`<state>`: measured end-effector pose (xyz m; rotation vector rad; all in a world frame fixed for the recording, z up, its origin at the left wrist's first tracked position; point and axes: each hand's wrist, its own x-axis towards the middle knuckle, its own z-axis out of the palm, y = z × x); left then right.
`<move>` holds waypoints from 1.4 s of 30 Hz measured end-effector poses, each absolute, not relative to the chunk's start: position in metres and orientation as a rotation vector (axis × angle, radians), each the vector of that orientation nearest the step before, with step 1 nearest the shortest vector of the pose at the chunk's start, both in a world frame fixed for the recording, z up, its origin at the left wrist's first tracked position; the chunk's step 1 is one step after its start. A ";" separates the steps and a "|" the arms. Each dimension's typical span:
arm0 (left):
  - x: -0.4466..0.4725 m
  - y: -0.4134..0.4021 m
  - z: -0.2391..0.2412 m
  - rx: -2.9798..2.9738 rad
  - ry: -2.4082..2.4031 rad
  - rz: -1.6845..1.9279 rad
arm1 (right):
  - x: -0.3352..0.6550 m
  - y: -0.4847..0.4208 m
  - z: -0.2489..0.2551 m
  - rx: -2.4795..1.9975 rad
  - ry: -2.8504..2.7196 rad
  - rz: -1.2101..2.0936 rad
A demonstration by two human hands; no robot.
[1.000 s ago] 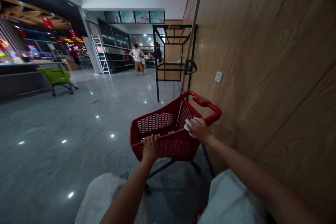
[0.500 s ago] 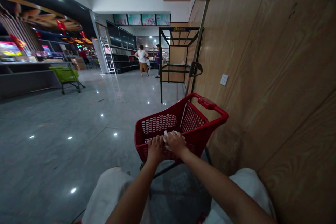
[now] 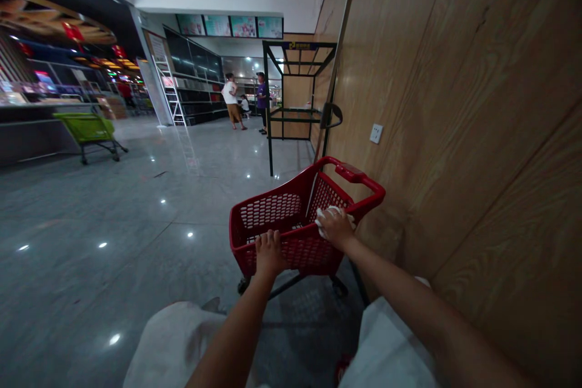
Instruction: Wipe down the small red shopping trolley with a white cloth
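A red plastic shopping cart (image 3: 309, 251) with perforated sides stands right in front of me, its handle toward the wooden wall. My left hand (image 3: 270, 253) is closed over the cart's near rim, fingers hooked to the inside. Farther right along the same rim, my right hand (image 3: 337, 229) presses a white cloth (image 3: 321, 221) against the edge, close to the handle end. Part of the cloth is hidden under the fingers and palm.
A wood-panelled wall (image 3: 418, 103) with a socket (image 3: 376, 133) rises at the right. Behind the cart stands a dark metal frame (image 3: 271, 145). A green cart (image 3: 88, 127) is at the left. Two standing people (image 3: 231, 100) and a smaller seated figure are farther back.
My right hand has slid the cloth right along the rim, away from my left hand, which keeps its grip. The view has turned slightly right.
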<state>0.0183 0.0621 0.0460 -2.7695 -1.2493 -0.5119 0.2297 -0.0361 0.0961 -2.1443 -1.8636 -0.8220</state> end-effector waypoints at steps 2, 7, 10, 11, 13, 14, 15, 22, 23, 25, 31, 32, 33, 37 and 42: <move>0.018 0.060 0.045 -2.758 -1.253 -0.526 | 0.196 -0.018 0.081 -2.110 -1.904 -0.740; 0.010 0.061 0.045 -2.758 -1.217 -0.562 | 0.139 0.013 0.057 -2.051 -1.904 -0.665; 0.006 0.064 0.046 -2.796 -1.176 -0.520 | 0.152 0.007 0.062 -1.973 -2.031 -0.693; 0.005 0.065 0.047 -2.805 -1.171 -0.501 | 0.164 0.001 0.066 -1.952 -2.064 -0.715; 0.005 0.066 0.047 -2.809 -1.186 -0.479 | 0.193 -0.015 0.077 -1.955 -2.078 -0.770; 0.006 0.066 0.047 -2.806 -1.198 -0.478 | 0.209 -0.023 0.083 -1.971 -2.066 -0.802; 0.007 0.065 0.047 -2.803 -1.209 -0.484 | 0.223 -0.032 0.089 -1.984 -2.058 -0.836; 0.014 0.060 0.049 -2.804 -1.264 -0.504 | 0.242 -0.044 0.093 -2.076 -1.895 -0.910; 0.015 0.060 0.049 -2.800 -1.264 -0.506 | 0.232 -0.038 0.088 -2.082 -1.872 -0.888; 0.015 0.060 0.047 -2.787 -1.258 -0.512 | 0.208 -0.024 0.078 -2.075 -1.866 -0.824; 0.011 0.058 0.045 -2.748 -1.231 -0.557 | 0.136 0.012 0.052 -2.051 -1.858 -0.662; 0.010 0.058 0.045 -2.753 -1.224 -0.555 | 0.130 0.014 0.050 -2.051 -1.851 -0.656; 0.008 0.058 0.045 -2.760 -1.214 -0.551 | 0.127 0.014 0.049 -2.042 -1.861 -0.656; 0.002 0.062 0.047 -2.797 -1.168 -0.519 | 0.141 0.006 0.057 -1.971 -2.011 -0.679; 0.002 0.069 0.049 -2.831 -1.188 -0.463 | 0.207 -0.027 0.088 -2.037 -2.035 -0.751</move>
